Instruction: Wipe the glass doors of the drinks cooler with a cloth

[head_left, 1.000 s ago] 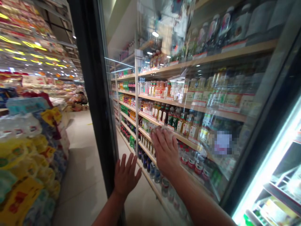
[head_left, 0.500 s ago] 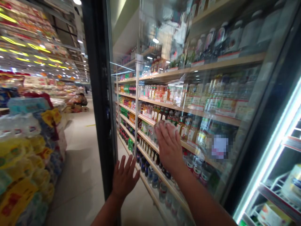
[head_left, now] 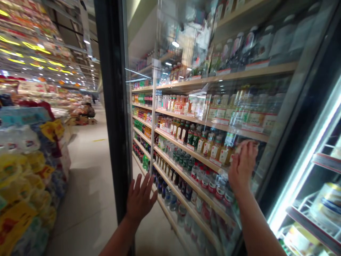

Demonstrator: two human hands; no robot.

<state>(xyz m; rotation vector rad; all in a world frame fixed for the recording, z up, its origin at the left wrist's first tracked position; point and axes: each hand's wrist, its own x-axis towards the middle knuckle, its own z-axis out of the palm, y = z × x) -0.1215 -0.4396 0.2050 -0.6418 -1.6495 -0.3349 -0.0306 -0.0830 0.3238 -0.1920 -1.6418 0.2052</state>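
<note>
A tall glass fridge door (head_left: 186, 46) with a black frame (head_left: 112, 106) stands swung out in front of me. My left hand (head_left: 140, 199) lies flat on the glass near the frame's lower edge, fingers spread, holding nothing. My right hand (head_left: 242, 167) presses a small pale cloth (head_left: 247, 143) against the glass further right, close to the hinge side. Behind the glass I see wooden shelves (head_left: 213, 76) lined with bottled drinks (head_left: 198, 140).
Stacked packs of bottled water with yellow wrapping (head_left: 23, 167) fill the left side. A pale tiled aisle floor (head_left: 90, 170) runs away between them and the door. At the far right the lit fridge interior (head_left: 317, 199) shows wire shelves with tubs.
My right hand has slid with the cloth across the glass from the middle to the right side. My left hand has stayed flat in the same spot near the frame.
</note>
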